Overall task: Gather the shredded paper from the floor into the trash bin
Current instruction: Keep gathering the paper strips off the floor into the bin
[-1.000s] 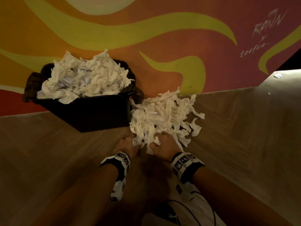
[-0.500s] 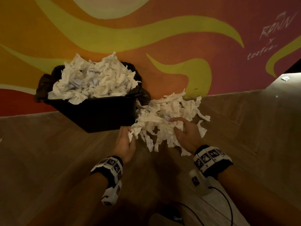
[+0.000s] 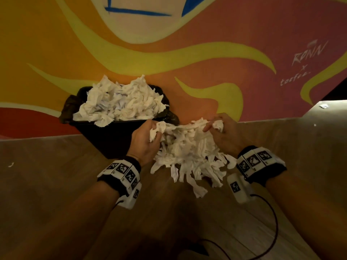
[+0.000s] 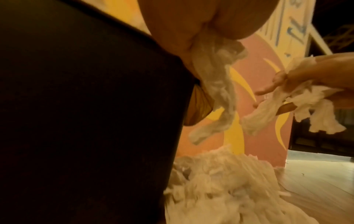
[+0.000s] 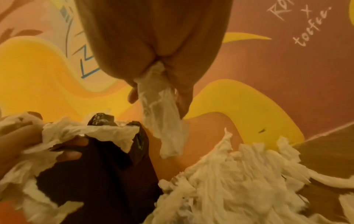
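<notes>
Paper in white shreds fills the space just right of the black bin, which stands against the painted wall and is already heaped above its rim with more shreds. The left hand curls round a clump at the bin's near right corner, almost touching the bin's side; the right hand pinches another clump further right of the bin, and a loose band of shreds stretches between the two. From the wrist views a strip hangs out of each fist, while most of the pile appears to lie on the wooden floor below. The likely trouble is spillage: the grips catch only the top of the tangle, so strips dangling underneath could tear free and drop beside the bin as the load swings toward it. The bin looks so full that fresh paper may slide off the heap and land back on the floor. A few stray scraps lie far from the bin and could be missed.
</notes>
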`<action>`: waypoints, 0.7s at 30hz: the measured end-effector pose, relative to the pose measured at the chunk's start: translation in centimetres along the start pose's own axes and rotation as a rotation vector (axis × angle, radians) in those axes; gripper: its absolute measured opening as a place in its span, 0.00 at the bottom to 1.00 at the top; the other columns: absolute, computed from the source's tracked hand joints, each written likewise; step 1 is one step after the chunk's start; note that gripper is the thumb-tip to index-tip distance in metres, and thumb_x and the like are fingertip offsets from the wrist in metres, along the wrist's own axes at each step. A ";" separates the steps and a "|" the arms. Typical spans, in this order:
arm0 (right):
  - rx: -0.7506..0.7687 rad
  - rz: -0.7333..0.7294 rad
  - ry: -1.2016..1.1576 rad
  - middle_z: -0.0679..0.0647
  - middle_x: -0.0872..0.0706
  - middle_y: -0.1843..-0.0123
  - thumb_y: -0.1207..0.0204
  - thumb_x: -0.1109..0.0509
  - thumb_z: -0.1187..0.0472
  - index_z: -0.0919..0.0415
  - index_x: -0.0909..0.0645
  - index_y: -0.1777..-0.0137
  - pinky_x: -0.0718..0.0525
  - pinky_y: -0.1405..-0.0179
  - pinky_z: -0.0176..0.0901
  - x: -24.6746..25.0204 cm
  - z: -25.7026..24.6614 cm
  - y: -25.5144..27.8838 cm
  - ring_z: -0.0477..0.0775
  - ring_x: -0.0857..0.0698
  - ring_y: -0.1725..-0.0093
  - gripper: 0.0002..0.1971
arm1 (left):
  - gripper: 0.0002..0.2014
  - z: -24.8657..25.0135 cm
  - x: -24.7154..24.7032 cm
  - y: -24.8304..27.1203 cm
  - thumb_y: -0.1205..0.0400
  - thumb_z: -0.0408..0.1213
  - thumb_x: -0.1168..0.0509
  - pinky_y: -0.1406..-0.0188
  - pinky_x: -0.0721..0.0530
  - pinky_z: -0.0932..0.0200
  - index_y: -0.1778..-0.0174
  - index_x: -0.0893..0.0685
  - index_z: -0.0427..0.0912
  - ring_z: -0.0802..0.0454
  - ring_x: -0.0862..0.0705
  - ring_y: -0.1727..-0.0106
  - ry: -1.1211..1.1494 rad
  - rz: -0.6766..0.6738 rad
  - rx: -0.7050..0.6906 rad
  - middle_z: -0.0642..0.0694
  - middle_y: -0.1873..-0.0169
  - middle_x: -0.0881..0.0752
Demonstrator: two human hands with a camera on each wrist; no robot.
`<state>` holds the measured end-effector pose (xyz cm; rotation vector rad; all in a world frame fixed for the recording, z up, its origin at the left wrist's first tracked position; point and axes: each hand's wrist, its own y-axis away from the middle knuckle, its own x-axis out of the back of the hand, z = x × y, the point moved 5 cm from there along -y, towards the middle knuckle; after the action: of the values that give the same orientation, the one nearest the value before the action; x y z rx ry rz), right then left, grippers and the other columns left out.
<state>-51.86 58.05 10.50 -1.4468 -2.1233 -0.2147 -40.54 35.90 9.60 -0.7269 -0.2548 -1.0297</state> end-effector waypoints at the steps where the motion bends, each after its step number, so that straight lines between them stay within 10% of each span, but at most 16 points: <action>1: -0.006 -0.005 -0.016 0.51 0.13 0.51 0.23 0.37 0.72 0.43 0.19 0.62 0.15 0.51 0.45 0.2 -0.4 -0.3 0.56 0.15 0.50 0.19 | 0.05 0.4 0.3 -0.5 0.18 0.29 0.37 0.69 0.33 0.62 0.58 0.26 0.34 0.50 0.24 0.68 0.003 -0.017 -0.016 0.51 0.68 0.22; 3: -0.001 -0.028 -0.051 0.55 0.11 0.55 0.20 0.41 0.72 0.49 0.17 0.58 0.15 0.51 0.62 0.4 -1.3 -0.8 0.59 0.13 0.50 0.18 | 0.05 1.4 0.8 -1.4 0.18 0.29 0.38 0.69 0.28 0.55 0.58 0.27 0.36 0.46 0.22 0.68 0.018 -0.067 -0.029 0.46 0.69 0.18; 9: -0.005 -0.023 -0.124 0.52 0.17 0.69 0.20 0.35 0.60 0.52 0.17 0.58 0.15 0.65 0.64 -0.1 -3.7 -1.8 0.49 0.18 0.71 0.08 | 0.14 4.4 2.5 -3.5 0.17 0.23 0.45 0.71 0.29 0.57 0.52 0.23 0.49 0.45 0.25 0.69 0.209 -0.175 0.013 0.42 0.61 0.18; 13: 0.060 -0.175 -0.144 0.36 0.18 0.63 0.30 0.25 0.65 0.47 0.25 0.42 0.18 0.69 0.38 -1.1 -6.4 -2.4 0.38 0.18 0.67 0.20 | 0.04 6.0 4.2 -5.2 0.17 0.39 0.42 0.70 0.25 0.58 0.49 0.25 0.53 0.52 0.25 0.71 0.267 -0.249 0.082 0.53 0.68 0.21; 17: 0.098 -0.125 0.029 0.46 0.18 0.48 0.26 0.34 0.73 0.57 0.28 0.31 0.17 0.60 0.39 -1.1 -9.6 -4.6 0.45 0.18 0.56 0.24 | 0.25 6.7 7.4 -8.2 0.25 0.46 0.26 0.77 0.30 0.55 0.42 0.34 0.52 0.52 0.29 0.76 0.056 -0.334 0.061 0.46 0.67 0.27; 21: 0.126 -0.180 -0.037 0.60 0.18 0.47 0.26 0.38 0.79 0.61 0.26 0.38 0.14 0.59 0.65 -1.7 -14.1 -6.7 0.64 0.17 0.54 0.19 | 0.14 5.7 11.3 -11.1 0.18 0.31 0.38 0.77 0.29 0.55 0.41 0.30 0.50 0.47 0.27 0.74 -0.114 -0.320 0.087 0.41 0.57 0.21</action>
<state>-52.48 47.93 22.52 -1.1976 -2.2554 -0.1198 -43.47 28.42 24.37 -0.6797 -0.5237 -1.2731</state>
